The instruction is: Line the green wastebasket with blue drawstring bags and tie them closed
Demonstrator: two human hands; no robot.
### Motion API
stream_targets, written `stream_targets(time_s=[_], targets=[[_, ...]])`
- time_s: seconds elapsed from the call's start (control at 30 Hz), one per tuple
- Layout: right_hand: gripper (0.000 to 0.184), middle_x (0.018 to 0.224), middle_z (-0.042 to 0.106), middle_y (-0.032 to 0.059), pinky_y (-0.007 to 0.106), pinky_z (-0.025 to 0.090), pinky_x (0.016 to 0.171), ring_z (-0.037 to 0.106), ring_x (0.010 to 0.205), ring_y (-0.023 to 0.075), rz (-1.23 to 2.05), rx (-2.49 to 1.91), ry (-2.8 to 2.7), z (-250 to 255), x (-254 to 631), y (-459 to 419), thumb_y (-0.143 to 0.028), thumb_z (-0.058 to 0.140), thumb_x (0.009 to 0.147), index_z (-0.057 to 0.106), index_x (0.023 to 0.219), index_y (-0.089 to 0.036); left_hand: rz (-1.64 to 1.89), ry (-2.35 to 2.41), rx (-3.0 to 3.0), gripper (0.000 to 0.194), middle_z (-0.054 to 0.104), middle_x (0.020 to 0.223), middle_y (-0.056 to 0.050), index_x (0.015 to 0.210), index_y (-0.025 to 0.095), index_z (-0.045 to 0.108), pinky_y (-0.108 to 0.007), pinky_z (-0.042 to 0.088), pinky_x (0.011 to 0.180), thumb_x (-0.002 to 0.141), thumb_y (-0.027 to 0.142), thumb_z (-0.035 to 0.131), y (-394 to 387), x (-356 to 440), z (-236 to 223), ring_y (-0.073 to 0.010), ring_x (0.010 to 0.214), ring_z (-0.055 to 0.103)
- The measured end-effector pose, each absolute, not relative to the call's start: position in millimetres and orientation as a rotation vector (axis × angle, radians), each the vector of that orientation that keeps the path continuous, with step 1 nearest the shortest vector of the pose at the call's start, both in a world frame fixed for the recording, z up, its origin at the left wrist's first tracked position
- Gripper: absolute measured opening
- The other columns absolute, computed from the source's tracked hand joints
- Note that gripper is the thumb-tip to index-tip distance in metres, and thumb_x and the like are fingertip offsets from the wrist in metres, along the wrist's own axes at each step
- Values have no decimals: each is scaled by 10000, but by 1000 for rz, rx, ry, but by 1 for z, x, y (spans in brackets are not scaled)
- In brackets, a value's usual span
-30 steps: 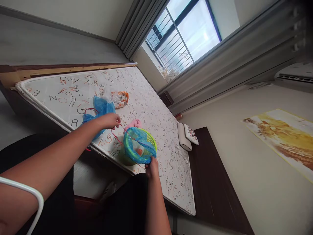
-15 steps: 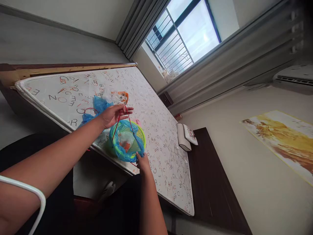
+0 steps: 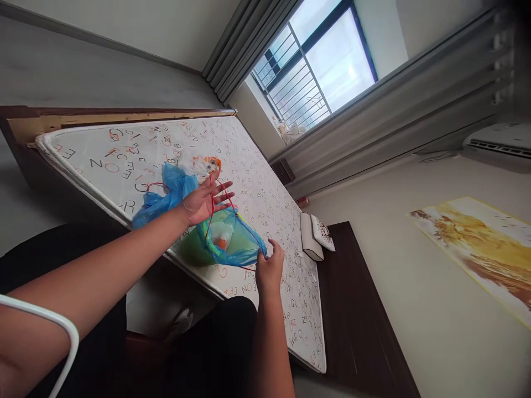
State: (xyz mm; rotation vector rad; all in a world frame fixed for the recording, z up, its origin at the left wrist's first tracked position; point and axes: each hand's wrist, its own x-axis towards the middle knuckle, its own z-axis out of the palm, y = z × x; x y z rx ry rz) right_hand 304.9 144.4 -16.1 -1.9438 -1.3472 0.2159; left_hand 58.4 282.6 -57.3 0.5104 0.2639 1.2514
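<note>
A translucent blue plastic bag [image 3: 243, 255] lines a yellow-green plastic basket [image 3: 193, 249] on a white, letter-printed mattress [image 3: 253, 204]. Something white and orange [image 3: 223, 234], hard to make out, lies inside the bag. The right hand's [image 3: 269, 268] fingers pinch the bag's edge, stretching that side outward, clear of the basket; the rest appears to sit within it. The left hand [image 3: 199, 204] is palm open, fingers spread, a thin red drawstring [image 3: 209, 221] looped over its thumb. So one side is off; the mouth is wide, ungathered and untied. Beyond lie a crumpled blue bag [image 3: 178, 182] and white-and-orange plastic packaging [image 3: 207, 165].
</note>
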Motion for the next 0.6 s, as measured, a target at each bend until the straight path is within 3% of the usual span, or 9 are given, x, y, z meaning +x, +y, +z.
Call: stream_targets(time_s=[0.1, 0.2, 0.27, 0.33, 0.47, 0.6], targets=[[473, 1262, 630, 188, 407, 494, 956, 591, 1180, 299, 165, -2048, -1510, -6, 301, 145, -271, 699, 754, 680, 1210, -149, 1287, 271, 464, 740, 571, 1500, -29, 1522, 475, 383, -478, 561, 1004, 876, 490, 743, 283, 60, -59, -264, 1279, 626], [462, 1195, 676, 145, 343, 530, 733, 645, 900, 228, 377, -2047, -1393, 10, 301, 143, -331, 747, 741, 693, 1171, -174, 1303, 239, 397, 739, 525, 1548, -26, 1528, 477, 363, -483, 547, 1015, 893, 423, 736, 286, 58, -60, -268, 1314, 602], [495, 1263, 675, 113, 274, 450, 531, 564, 633, 120, 547, -1930, -1251, 26, 300, 141, -399, 762, 753, 669, 1201, -212, 1318, 217, 362, 706, 507, 1562, -43, 1537, 463, 352, -489, 546, 1006, 925, 406, 700, 287, 56, -59, -272, 1314, 601], [521, 1348, 646, 97, 240, 371, 458, 431, 499, 37, 698, -1729, -1135, 41, 296, 139, -431, 789, 743, 645, 1204, -238, 1325, 196, 335, 681, 539, 1525, -59, 1540, 451, 353, -490, 558, 973, 945, 388, 676, 287, 56, -58, -275, 1274, 627], [438, 1326, 646, 88, 218, 330, 445, 356, 479, -3, 760, -1440, -992, 56, 284, 139, -427, 815, 725, 644, 1069, -217, 1278, 147, 323, 689, 685, 1246, -46, 1534, 424, 385, -491, 591, 898, 928, 316, 694, 282, 61, -56, -246, 1054, 714], [349, 899, 681, 8, 213, 253, 420, 325, 459, 31, 601, -1516, -1039, 54, 271, 140, -457, 750, 810, 667, 1041, -209, 1130, 119, 414, 514, 670, 862, -6, 1400, 281, 546, -370, 616, 741, 916, 323, 714, 273, 73, -56, -147, 695, 663]])
